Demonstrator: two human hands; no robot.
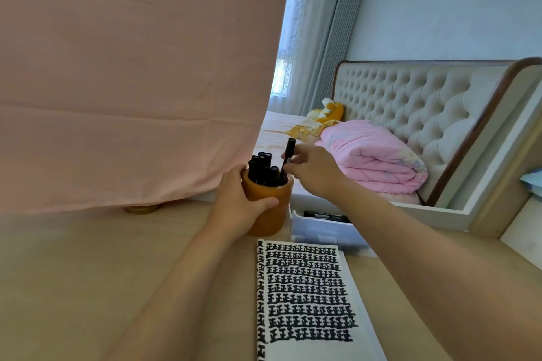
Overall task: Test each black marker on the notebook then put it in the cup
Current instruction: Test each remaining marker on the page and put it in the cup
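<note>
Left hand [240,202] wraps its fingers round the orange cup [271,208] near the desk's [88,272] far edge. Right hand [313,170] reaches over, fingers pinching a black marker [288,155], tip inside the cup among the others. The scribbled notebook [308,296] lies just nearer.

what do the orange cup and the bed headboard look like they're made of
The cup looks like glazed ceramic or moulded resin: opaque amber-orange, smooth, with a soft sheen; which one I cannot tell. The headboard is padded upholstery, matt beige and deeply button-tufted, either fabric or faux leather.
</note>
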